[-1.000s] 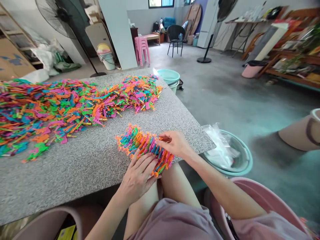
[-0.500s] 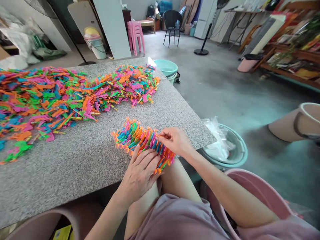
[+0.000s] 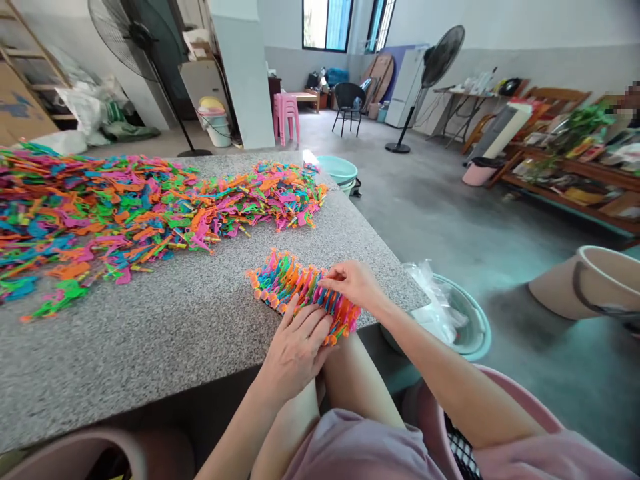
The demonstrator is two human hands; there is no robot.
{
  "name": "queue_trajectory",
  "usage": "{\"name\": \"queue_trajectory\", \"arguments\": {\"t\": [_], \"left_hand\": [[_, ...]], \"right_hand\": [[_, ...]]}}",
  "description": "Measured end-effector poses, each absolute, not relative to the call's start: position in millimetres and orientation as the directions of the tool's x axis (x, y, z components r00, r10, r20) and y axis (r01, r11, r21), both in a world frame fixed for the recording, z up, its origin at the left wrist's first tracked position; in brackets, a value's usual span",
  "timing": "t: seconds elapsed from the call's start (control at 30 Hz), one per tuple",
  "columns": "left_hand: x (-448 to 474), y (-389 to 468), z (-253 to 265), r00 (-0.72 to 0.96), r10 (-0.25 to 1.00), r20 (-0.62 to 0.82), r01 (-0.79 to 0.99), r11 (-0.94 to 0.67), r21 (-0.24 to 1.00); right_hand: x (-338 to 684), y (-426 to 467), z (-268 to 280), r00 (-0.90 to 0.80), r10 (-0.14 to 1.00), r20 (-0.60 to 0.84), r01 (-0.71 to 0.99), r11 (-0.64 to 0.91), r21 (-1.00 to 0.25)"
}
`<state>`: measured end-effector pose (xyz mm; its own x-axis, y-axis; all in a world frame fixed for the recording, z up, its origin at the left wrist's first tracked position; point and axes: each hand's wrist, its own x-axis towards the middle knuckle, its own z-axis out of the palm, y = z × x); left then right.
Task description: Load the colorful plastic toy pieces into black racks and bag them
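A tight row of small plastic toy guns (image 3: 287,280) in orange, pink, green and blue lies near the table corner, its end over the edge above my knee. Orange suction-cup tips line both long sides. My left hand (image 3: 299,340) lies across the near side of the row, fingers stretched over it and thumb low by its end, holding it. At the row's far side, my right hand (image 3: 353,283) pinches with thumb and forefinger at the top of one toy gun. The fingertips partly hide that piece.
A loose heap of similar toy guns (image 3: 150,200) spreads over the far left of the speckled stone table (image 3: 200,333). Beyond the right edge stand a teal tub (image 3: 483,333) with plastic bags and a beige bucket (image 3: 565,287). A pink tub (image 3: 525,400) is by my right arm.
The view has tilted up, showing more of the room. The right thumb and forefinger have shifted slightly along the row; the left hand stays on it.
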<state>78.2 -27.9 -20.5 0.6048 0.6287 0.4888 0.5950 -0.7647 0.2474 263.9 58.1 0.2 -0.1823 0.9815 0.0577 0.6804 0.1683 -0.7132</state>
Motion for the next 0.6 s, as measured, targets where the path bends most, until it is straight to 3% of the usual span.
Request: {"name": "queue_trajectory", "arguments": {"t": [0.2, 0.33, 0.47, 0.6], "left_hand": [[78, -27, -22, 0.599, 0.631, 0.493, 0.581, -0.766, 0.274], [77, -28, -21, 0.597, 0.644, 0.479, 0.598, -0.755, 0.269], [77, -29, -24, 0.602, 0.629, 0.492, 0.595, -0.764, 0.249], [77, -28, -25, 0.593, 0.634, 0.496, 0.593, -0.761, 0.264]], "right_hand": [[266, 61, -9, -0.172, 0.985, 0.001, 0.666, 0.117, -0.737], [266, 61, -4, -0.216, 0.976, 0.041, 0.666, 0.178, -0.724], [260, 68, 0, -0.148, 0.98, 0.133, 0.619, 0.197, -0.76], [251, 73, 6, -0.142, 0.985, 0.096, 0.685, 0.167, -0.709]]}}
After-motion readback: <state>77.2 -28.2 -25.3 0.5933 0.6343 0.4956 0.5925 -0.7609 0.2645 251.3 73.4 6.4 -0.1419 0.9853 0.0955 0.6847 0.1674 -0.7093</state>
